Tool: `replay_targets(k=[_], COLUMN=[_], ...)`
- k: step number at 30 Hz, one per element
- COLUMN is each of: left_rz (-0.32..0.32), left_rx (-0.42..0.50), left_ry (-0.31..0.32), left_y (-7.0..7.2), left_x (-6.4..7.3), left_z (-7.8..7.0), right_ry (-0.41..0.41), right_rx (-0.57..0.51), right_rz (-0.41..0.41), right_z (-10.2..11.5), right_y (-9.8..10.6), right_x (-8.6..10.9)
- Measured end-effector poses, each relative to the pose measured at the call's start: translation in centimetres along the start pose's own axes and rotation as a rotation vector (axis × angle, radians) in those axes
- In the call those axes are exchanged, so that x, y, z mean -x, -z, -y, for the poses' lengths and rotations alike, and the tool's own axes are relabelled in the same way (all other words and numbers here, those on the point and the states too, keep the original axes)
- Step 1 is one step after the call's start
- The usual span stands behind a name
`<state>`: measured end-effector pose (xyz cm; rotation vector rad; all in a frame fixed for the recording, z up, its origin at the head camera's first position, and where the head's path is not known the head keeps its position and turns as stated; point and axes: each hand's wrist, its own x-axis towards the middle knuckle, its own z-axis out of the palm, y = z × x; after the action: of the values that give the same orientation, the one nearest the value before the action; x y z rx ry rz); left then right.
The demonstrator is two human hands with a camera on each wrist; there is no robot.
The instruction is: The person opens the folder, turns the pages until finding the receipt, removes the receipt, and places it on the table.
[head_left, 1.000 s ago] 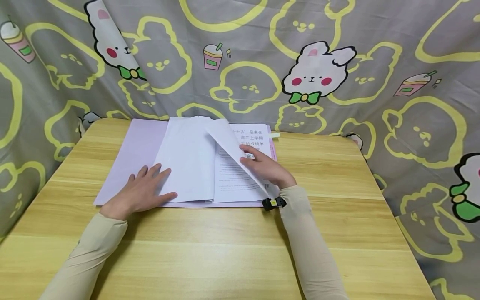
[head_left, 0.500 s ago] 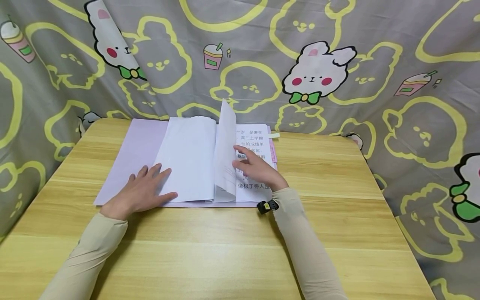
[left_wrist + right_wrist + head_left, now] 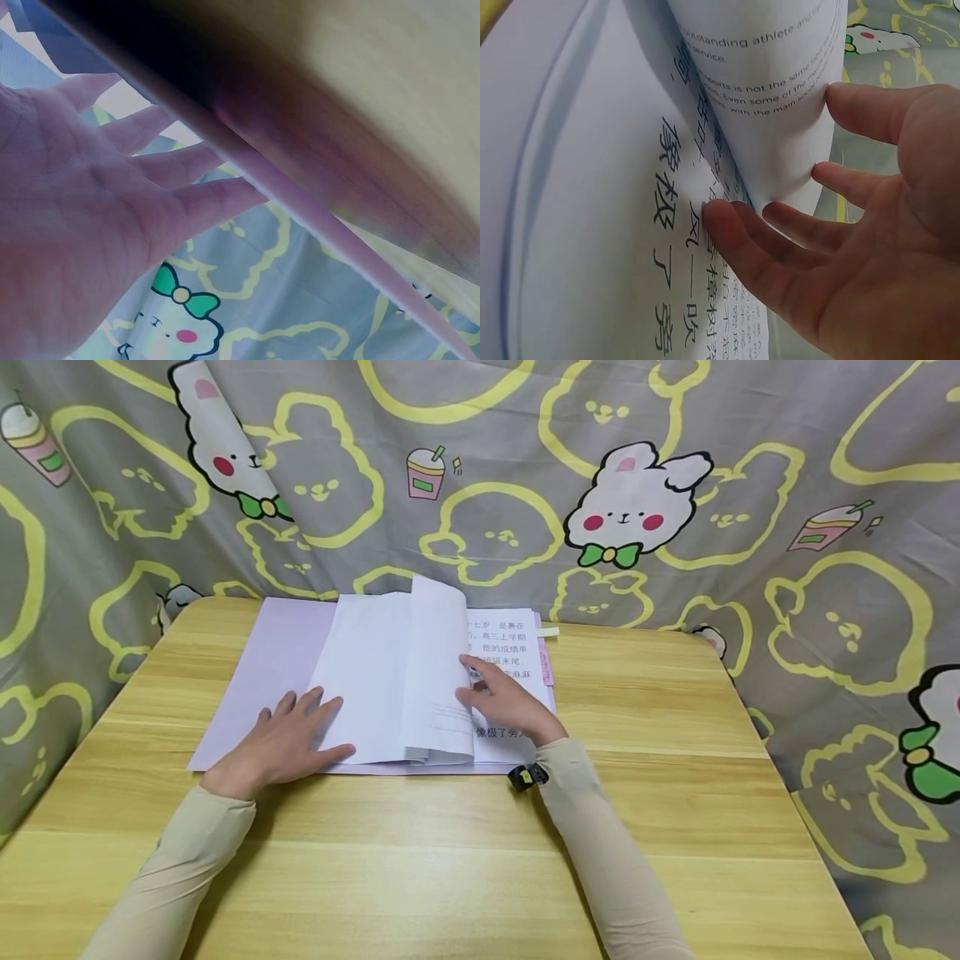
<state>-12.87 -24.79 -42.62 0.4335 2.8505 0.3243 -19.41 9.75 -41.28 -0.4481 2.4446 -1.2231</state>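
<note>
A stapled-looking booklet of white sheets lies spread on a lilac folder on the table. My left hand rests with spread fingers over the folder and the blank left page; in the left wrist view, the folder's edge crosses in front of the fingertips. A lifted sheet curves upward near the middle. Fingertips of my right hand touch its right side, fingers extended and slightly bent. Beneath is a page with large Chinese print. The right wrist view shows English text on the raised sheet.
The wooden table extends in front of the folder and to both sides. A grey patterned curtain hangs behind it. Pale green and pink tabs stick out at the folder's right. A black band sits on the right wrist.
The sheet has swung from the right side up and over toward the left, uncovering more Chinese print. My right hand has moved slightly left with it; the left hand stays put.
</note>
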Motion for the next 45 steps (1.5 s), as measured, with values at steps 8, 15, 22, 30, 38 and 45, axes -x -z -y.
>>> replay_targets(k=[8,15,22,30,38,45], left_rz=[-0.006,-0.002,0.000,-0.003,0.003,0.015], left_rx=[-0.006,0.008,0.009,0.019,0.044,0.040], left_ry=[-0.005,0.001,0.005,0.003,0.017,0.033], left_y=[-0.1,0.0,-0.1,-0.1,0.1,0.2], left_x=[0.0,-0.1,-0.1,0.0,0.0,0.0], left_z=[0.1,0.1,0.2,0.1,0.0,-0.1], right_ry=[0.020,0.048,0.050,0.057,0.072,0.082], right_rx=[0.001,0.008,0.010,0.008,0.009,0.019], right_rz=[-0.005,-0.031,-0.040,-0.033,-0.023,-0.007], right_z=[0.1,0.3,0.4,0.6,0.9,1.0], right_y=[-0.5,-0.9,-1.5,-2.3,-2.6,-3.0], right_x=[0.0,-0.1,-0.3,-0.3,-0.3,-0.4])
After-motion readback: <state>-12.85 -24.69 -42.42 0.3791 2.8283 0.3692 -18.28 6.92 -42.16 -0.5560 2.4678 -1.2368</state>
